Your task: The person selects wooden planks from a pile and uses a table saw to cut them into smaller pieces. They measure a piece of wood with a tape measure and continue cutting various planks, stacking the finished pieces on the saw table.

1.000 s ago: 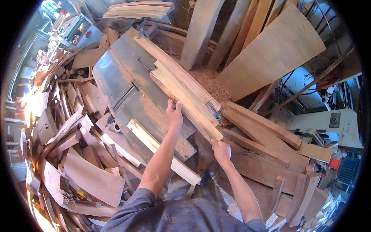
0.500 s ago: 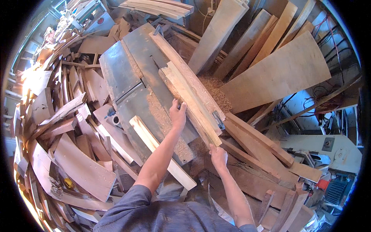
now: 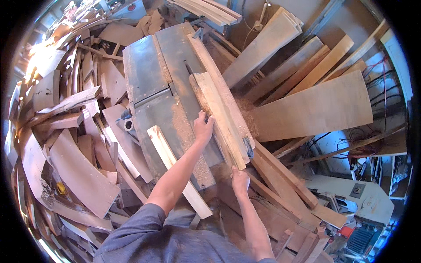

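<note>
A pale wooden board (image 3: pixel 221 116) with a rough, darker left edge lies lengthwise on the grey saw table (image 3: pixel 147 79), alongside the long wooden fence (image 3: pixel 219 79). My left hand (image 3: pixel 204 128) presses its curled fingers against the board's left edge, about midway along. At the near end, my right hand (image 3: pixel 240 180) is closed on the board's end. Just beyond the board's far end shows a narrow dark slot (image 3: pixel 187 67) in the table; whether a blade stands in it I cannot tell. A separate pale wooden strip (image 3: pixel 164 149) lies to the left, partly under my left forearm.
Sawdust (image 3: pixel 182 120) is strewn across the table. Scrap boards (image 3: pixel 83 162) are heaped on the left. Tall planks (image 3: pixel 313 105) lean at the right, above loose beams (image 3: pixel 285 175). A pale machine housing (image 3: pixel 351 193) with a motor (image 3: pixel 362 240) stands at the lower right.
The view has shifted and turned slightly. Both hands keep their places on the board, which appears at most slightly farther along the fence.
</note>
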Demonstrator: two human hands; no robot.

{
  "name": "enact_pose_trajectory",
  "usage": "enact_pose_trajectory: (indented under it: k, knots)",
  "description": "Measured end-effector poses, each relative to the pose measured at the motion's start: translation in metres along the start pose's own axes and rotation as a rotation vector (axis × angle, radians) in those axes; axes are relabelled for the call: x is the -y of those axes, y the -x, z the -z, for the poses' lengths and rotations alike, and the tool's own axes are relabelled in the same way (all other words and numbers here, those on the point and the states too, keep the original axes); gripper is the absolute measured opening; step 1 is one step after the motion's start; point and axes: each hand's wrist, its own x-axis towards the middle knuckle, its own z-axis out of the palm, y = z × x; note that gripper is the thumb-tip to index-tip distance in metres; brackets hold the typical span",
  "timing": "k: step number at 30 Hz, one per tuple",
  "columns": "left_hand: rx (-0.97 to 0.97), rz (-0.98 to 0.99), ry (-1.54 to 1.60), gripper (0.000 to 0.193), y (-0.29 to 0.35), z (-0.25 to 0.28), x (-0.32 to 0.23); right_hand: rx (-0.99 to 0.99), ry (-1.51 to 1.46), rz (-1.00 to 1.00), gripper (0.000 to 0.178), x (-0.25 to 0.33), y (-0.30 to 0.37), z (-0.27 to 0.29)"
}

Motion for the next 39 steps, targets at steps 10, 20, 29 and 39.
enact_pose_trajectory:
  k: [10,20,29,39]
  knots:
    - [0.321,0.197,-0.042,0.06,0.078,0.022,-0.048,0.014,0.042,0.007,0.066,-0.012,-0.023,-0.019]
    - [0.103,0.086,-0.04,0.063,0.107,0.002,-0.044,0.063,0.043,0.019,0.065,0.018,-0.029,-0.012]
    - [0.148,0.148,-0.048,0.07,0.093,0.003,-0.037,0.09,-0.059,-0.012,0.063,0.034,-0.036,-0.014]
    - [0.115,0.094,-0.016,0.062,0.075,0.006,-0.037,0.085,-0.147,0.075,0.058,0.026,-0.057,-0.03]
